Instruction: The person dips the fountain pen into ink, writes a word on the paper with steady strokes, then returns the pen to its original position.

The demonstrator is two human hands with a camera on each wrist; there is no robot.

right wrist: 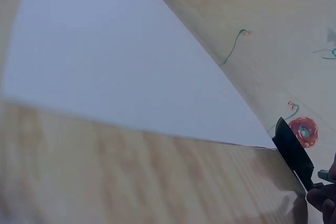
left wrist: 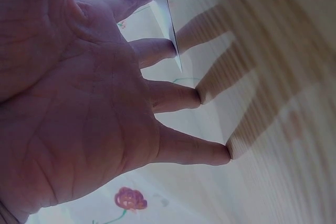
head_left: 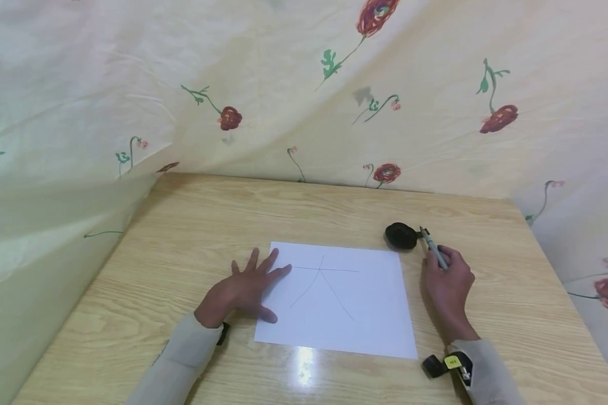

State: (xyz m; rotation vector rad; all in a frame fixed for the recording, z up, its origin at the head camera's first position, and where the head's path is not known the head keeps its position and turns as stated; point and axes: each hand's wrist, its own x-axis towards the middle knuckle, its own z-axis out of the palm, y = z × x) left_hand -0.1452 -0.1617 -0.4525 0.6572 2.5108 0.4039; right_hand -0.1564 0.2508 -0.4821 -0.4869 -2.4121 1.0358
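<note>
A white sheet of paper [head_left: 380, 304] lies on the table, bearing a thin-line drawing [head_left: 320, 269] of a crossbar, a short upright and two slanting legs. Fingers spread, my left hand [head_left: 245, 289] rests across the sheet's left edge. From the left wrist view, some fingertips of that hand [left wrist: 89, 93] touch the paper and others the wood. Right of the sheet, my right hand [head_left: 448, 281] grips a grey pen [head_left: 434, 247], its tip pointing away from me. Close to that tip sits a rounded black object [head_left: 401, 236] with a small tab; its kind is unclear.
The wood-grain table [head_left: 263, 208] meets a flower-printed cloth [head_left: 284, 112] at its back, and cloth also hangs at both sides. In the right wrist view, the black object [right wrist: 294, 153] stands by the paper's far corner. A strapped device [head_left: 453, 363] is on the right wrist.
</note>
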